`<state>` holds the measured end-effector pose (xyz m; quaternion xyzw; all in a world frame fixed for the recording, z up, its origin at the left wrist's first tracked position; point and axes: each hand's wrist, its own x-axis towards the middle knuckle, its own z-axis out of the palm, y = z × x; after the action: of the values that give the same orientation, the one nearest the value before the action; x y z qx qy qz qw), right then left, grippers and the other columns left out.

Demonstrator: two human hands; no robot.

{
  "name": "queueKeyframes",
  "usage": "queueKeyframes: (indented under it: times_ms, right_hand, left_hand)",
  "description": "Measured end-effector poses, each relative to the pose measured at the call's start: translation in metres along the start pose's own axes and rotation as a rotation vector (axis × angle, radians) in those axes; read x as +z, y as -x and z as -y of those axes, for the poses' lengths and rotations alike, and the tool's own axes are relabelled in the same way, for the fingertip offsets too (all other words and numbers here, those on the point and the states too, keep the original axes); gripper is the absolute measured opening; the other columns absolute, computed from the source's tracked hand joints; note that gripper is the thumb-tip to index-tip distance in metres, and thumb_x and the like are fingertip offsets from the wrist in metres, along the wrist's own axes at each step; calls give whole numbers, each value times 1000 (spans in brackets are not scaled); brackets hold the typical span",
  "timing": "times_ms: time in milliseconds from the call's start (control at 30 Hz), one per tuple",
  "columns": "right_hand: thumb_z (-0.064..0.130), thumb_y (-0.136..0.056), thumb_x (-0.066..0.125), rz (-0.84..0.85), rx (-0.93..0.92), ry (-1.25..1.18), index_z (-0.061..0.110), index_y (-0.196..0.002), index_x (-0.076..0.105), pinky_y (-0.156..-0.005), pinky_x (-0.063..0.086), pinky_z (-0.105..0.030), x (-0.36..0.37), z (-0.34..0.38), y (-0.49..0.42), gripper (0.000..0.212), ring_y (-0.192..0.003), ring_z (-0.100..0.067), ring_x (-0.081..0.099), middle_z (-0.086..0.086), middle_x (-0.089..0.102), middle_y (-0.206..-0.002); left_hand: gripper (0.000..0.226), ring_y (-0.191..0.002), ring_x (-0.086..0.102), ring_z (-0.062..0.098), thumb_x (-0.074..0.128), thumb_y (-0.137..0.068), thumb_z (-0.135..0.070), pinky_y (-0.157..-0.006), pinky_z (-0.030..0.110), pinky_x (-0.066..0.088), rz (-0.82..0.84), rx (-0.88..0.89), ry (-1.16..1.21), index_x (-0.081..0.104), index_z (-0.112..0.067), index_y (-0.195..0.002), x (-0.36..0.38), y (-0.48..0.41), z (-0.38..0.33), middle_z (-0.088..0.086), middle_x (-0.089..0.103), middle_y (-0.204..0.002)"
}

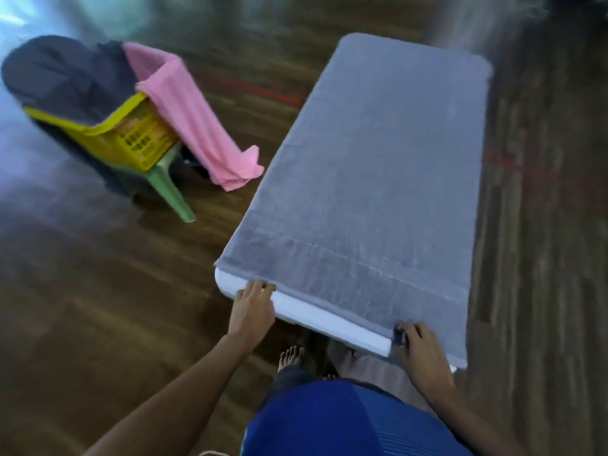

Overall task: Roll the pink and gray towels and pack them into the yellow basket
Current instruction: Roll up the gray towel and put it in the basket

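A gray towel [371, 179] lies spread flat over a white table [316, 315], covering nearly all of its top. My left hand [251, 307] pinches the towel's near left hem at the table's edge. My right hand [421, 350] grips the near right corner of the towel, fingers curled over the hem. At the far left, the yellow basket [131, 136] stands on a green stool [171, 189]. A pink towel [194, 126] hangs out of the basket down to the floor, and dark gray cloth [62, 80] is heaped over the basket's left side.
The table stands on a dark wooden floor [98, 291]. Red tape marks [263, 92] cross the floor behind the table. My bare foot [291, 355] and blue clothing [329, 419] show below the table's near edge. The frame is motion-blurred.
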<state>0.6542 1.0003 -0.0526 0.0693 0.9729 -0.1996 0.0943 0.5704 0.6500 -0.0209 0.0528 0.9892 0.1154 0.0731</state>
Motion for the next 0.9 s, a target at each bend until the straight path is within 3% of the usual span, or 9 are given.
queueKeyframes:
  times_ms: [200, 367, 533, 700, 767, 833, 900]
  right_hand:
    - [-10, -67, 71, -68, 129, 120, 6, -104, 64, -63, 52, -46, 9, 18, 7, 40, -84, -37, 57, -15, 61, -95]
    - [-8, -61, 77, -65, 147, 288, 8, -101, 60, -58, 51, -44, 7, 28, 6, 47, -79, -33, 56, -12, 59, -91]
    - [-6, -75, 64, -64, 283, 278, 10, -109, 56, -69, 49, -45, 5, 33, -2, 38, -88, -33, 52, -11, 56, -100]
    - [-1, -74, 67, -125, 366, 222, 12, -102, 57, -70, 48, -47, 10, 27, 1, 32, -88, -32, 51, -8, 56, -99]
    - [4, -77, 68, -157, 353, 171, 11, -102, 59, -68, 48, -46, 12, 20, 5, 28, -90, -33, 50, -9, 57, -101]
    - [7, -81, 66, -171, 319, 135, 11, -105, 61, -69, 48, -47, 11, 16, 7, 25, -91, -33, 50, -9, 58, -104]
    - [9, -84, 65, -187, 320, 118, 12, -106, 63, -69, 49, -47, 9, 14, 5, 22, -90, -33, 52, -8, 61, -103]
  left_hand:
    - [46, -100, 61, 29, 74, -74, -11, -81, 41, 54, 161, 256, -104, 63, -11, -119, -11, -43, 62, 8, 64, -112]
    - [52, -92, 60, 29, 77, -66, -2, -75, 40, 55, 204, 473, -187, 61, -10, -115, -13, -67, 82, 8, 62, -104]
    - [69, -78, 56, 32, 76, -40, 12, -59, 40, 52, 190, 502, -303, 58, -10, -104, -14, -83, 74, 10, 57, -92]
    - [63, -72, 53, 33, 75, -44, 11, -57, 41, 50, 148, 429, -331, 57, -7, -101, -5, -88, 69, 14, 57, -91]
    - [48, -69, 53, 32, 77, -55, 5, -57, 41, 51, 127, 409, -327, 57, -6, -97, -2, -91, 68, 14, 58, -89]
    - [33, -70, 55, 33, 78, -71, -14, -59, 40, 51, 96, 435, -335, 60, -6, -96, 2, -94, 70, 14, 60, -88]
    - [37, -70, 55, 32, 68, -83, -38, -60, 38, 50, 83, 478, -390, 60, -6, -98, 4, -97, 72, 13, 61, -89]
